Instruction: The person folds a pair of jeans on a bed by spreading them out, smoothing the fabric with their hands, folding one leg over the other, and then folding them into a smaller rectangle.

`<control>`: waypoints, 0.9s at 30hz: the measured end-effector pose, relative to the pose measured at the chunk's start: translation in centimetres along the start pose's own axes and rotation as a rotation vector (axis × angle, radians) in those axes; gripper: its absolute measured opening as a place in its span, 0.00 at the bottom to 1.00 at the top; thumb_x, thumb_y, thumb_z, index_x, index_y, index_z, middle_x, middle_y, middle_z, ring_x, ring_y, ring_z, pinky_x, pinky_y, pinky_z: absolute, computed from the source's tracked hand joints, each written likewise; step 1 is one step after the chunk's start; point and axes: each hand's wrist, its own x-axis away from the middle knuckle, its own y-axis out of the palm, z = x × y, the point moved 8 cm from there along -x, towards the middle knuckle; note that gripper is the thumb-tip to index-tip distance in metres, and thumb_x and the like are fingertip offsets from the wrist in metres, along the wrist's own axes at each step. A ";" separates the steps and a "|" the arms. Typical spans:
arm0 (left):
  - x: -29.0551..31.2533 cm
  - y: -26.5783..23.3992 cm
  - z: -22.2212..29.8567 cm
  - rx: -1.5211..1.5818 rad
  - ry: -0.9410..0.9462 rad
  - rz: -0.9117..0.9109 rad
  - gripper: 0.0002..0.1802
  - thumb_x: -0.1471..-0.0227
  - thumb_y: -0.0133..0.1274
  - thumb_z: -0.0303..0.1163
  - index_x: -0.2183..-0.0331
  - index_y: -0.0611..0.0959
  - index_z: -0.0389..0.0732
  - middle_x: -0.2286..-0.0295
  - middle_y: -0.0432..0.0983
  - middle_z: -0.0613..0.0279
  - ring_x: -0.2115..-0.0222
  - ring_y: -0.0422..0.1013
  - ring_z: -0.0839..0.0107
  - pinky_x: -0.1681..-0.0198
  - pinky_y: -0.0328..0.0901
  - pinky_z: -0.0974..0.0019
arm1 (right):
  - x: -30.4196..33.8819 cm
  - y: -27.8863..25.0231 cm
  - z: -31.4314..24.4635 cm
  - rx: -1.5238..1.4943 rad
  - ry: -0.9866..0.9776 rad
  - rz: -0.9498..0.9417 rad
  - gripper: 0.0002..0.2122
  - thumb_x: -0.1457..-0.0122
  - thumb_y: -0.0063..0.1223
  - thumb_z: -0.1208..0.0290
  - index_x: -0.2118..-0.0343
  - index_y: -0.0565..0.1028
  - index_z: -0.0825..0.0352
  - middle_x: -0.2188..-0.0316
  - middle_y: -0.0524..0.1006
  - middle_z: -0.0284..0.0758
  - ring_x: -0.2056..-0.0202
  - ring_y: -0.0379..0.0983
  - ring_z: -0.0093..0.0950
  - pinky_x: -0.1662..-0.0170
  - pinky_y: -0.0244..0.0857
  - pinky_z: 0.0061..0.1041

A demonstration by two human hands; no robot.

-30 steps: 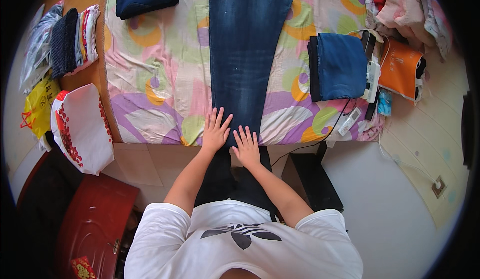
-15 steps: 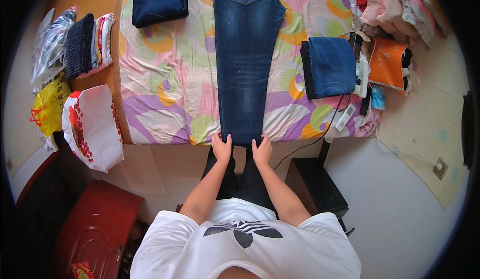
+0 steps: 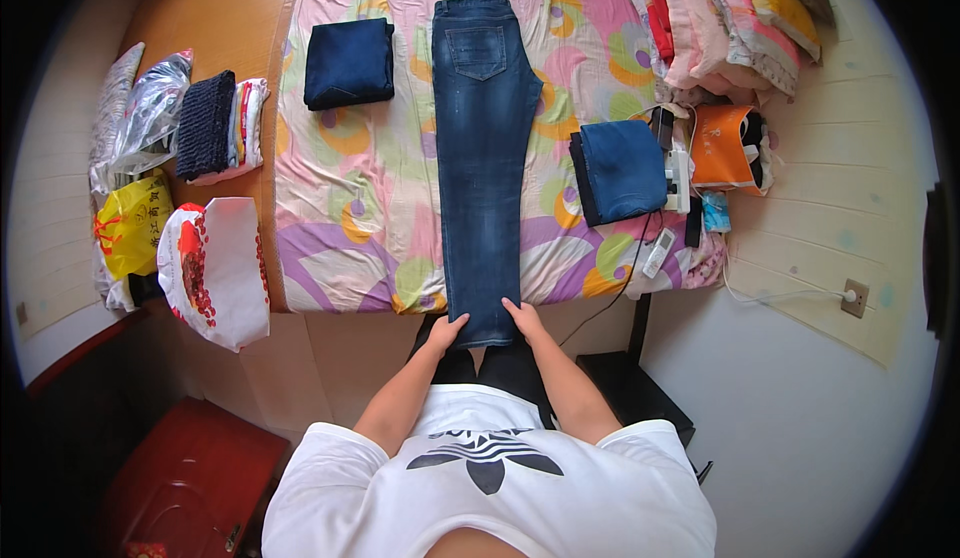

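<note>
Dark blue jeans, folded lengthwise, stretch across the patterned bedsheet, with the waistband at the far end and a back pocket facing up. The leg hems hang toward me past the bed's near edge. My left hand grips the left side of the legs just above the hem, thumb on top. Opposite it, my right hand grips the right side the same way. The fingers of both hands are mostly hidden beneath the denim. A folded dark blue pair of jeans lies to the left of the stretched pair.
Right of the jeans sits a stack of folded jeans, beside a white power strip, a remote control and an orange bag. Folded bedding is piled far right. A white-and-red bag and yellow bag stand left.
The jeans have been drawn toward me, so their hems now extend past the bed edge. Both hands have come nearer to my body with them. The view has tilted, showing the waistband.
</note>
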 end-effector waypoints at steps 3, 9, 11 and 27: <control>2.3 0.8 1.0 0.024 0.042 -0.003 0.23 0.47 0.55 0.44 0.59 0.81 0.33 0.65 0.79 0.58 0.64 0.75 0.69 0.60 0.66 0.66 | 3.2 0.4 -1.6 -0.047 -0.090 0.012 0.22 0.41 0.54 0.55 0.54 0.75 0.73 0.61 0.79 0.37 0.59 0.74 0.27 0.53 0.64 0.26; 7.2 1.5 2.8 0.160 -0.029 0.025 0.14 0.43 0.50 0.40 0.67 0.79 0.38 0.77 0.79 0.62 0.82 0.73 0.72 0.78 0.66 0.69 | 9.4 2.5 -1.7 -0.163 0.048 0.007 0.16 0.39 0.51 0.56 0.63 0.75 0.66 0.77 0.75 0.34 0.82 0.68 0.25 0.76 0.65 0.25; 6.9 1.4 4.0 -0.050 0.099 0.056 0.14 0.43 0.51 0.41 0.68 0.79 0.38 0.79 0.78 0.64 0.84 0.71 0.72 0.80 0.65 0.68 | 9.5 2.2 -1.6 -0.175 0.010 -0.004 0.16 0.38 0.48 0.53 0.66 0.70 0.64 0.83 0.67 0.32 0.89 0.58 0.22 0.84 0.57 0.24; 10.3 4.9 2.6 -0.118 0.155 0.048 0.20 0.37 0.39 0.45 0.70 0.74 0.39 0.83 0.71 0.64 0.87 0.64 0.73 0.84 0.61 0.68 | 11.2 -2.5 -0.9 -0.241 0.054 -0.257 0.15 0.34 0.40 0.57 0.61 0.71 0.65 0.73 0.77 0.38 0.76 0.76 0.30 0.73 0.73 0.29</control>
